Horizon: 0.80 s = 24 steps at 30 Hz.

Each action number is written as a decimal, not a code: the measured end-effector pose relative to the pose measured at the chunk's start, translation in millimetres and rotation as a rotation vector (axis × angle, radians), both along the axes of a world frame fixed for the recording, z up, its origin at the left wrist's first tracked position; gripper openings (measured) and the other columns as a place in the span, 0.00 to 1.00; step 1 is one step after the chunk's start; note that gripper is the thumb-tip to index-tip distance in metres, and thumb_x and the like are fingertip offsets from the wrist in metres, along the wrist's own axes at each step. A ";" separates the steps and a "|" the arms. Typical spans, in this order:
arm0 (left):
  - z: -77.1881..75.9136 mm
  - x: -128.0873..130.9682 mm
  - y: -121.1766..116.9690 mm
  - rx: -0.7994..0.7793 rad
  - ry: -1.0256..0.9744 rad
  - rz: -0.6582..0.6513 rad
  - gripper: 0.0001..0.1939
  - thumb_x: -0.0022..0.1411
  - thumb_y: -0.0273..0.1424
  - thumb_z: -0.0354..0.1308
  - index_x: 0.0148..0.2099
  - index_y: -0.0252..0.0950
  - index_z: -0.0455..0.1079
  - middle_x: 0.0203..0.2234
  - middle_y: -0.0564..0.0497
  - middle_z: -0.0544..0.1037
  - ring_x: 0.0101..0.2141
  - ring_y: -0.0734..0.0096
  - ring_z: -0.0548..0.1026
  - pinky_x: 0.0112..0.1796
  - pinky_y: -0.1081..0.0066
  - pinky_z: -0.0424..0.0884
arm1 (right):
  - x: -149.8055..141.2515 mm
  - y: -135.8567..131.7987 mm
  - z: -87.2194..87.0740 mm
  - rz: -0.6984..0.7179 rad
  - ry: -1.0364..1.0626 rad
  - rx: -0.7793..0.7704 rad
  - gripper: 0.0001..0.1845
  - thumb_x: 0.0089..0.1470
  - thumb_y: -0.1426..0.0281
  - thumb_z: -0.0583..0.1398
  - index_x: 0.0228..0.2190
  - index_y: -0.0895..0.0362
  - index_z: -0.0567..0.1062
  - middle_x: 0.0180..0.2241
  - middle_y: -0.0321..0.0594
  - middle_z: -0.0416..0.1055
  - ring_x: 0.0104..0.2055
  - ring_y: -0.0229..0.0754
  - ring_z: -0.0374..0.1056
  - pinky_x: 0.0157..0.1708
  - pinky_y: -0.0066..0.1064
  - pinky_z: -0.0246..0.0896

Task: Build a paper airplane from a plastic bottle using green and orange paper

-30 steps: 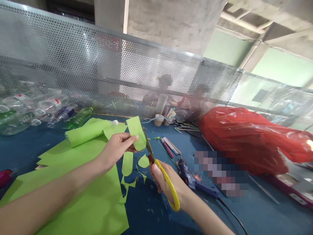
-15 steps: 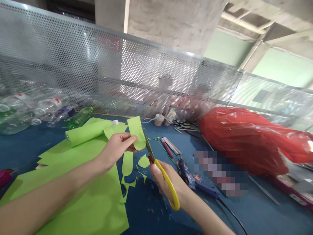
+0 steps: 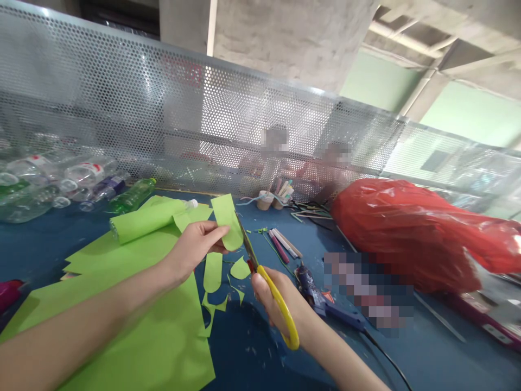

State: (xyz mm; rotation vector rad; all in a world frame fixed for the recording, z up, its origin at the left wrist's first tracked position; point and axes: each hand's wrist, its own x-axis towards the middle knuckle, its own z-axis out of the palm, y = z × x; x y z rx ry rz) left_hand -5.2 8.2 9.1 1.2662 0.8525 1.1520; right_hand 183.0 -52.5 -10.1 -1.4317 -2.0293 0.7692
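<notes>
My left hand [image 3: 199, 244] pinches a small green paper piece [image 3: 226, 217] with a straight top and a rounded lower end. My right hand [image 3: 280, 298] is closed round the yellow handle of a pair of scissors [image 3: 285, 312]. Their blades point up and to the left, along the right edge of the paper piece. Below on the table lie a rounded green strip [image 3: 213, 272], a leaf-shaped green piece [image 3: 240, 267] and curved offcuts [image 3: 211, 315]. Large green paper sheets [image 3: 154, 331] spread under my left forearm, with a bottle wrapped in green paper [image 3: 148, 221] on top.
A blue glue gun [image 3: 325, 304] with a black cord lies right of my right hand, near several markers [image 3: 285, 243]. Plastic bottles [image 3: 81, 179] crowd the far left. A red plastic bag [image 3: 407, 233] sits at right. Perforated metal panels [image 3: 171, 119] line the back.
Very little differs. Both hands keep nearly the same position, with only slight shifts of the paper piece and the scissors beside its edge.
</notes>
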 end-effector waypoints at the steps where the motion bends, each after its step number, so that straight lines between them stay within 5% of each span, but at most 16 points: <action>1: -0.1 0.0 0.2 0.000 -0.004 -0.002 0.11 0.56 0.36 0.60 0.25 0.35 0.72 0.21 0.55 0.76 0.26 0.73 0.75 0.36 0.71 0.74 | -0.1 0.2 -0.6 -0.003 0.003 0.001 0.29 0.59 0.45 0.43 0.21 0.55 0.57 0.16 0.30 0.54 0.19 0.34 0.54 0.18 0.25 0.46; 20: -0.1 -0.3 0.7 -0.022 -0.065 -0.008 0.12 0.55 0.35 0.61 0.22 0.36 0.68 0.16 0.58 0.71 0.23 0.76 0.73 0.35 0.72 0.73 | -1.8 -0.8 0.9 -0.017 0.022 0.010 0.29 0.57 0.43 0.44 0.20 0.54 0.56 0.16 0.30 0.52 0.18 0.33 0.50 0.16 0.24 0.42; 24: -3.6 -0.6 4.2 -0.015 -0.046 -0.012 0.10 0.54 0.35 0.61 0.26 0.35 0.72 0.21 0.55 0.76 0.25 0.74 0.74 0.35 0.71 0.74 | -1.6 -0.1 1.0 -0.025 0.022 0.008 0.30 0.56 0.43 0.43 0.20 0.54 0.56 0.17 0.30 0.53 0.18 0.33 0.50 0.16 0.25 0.42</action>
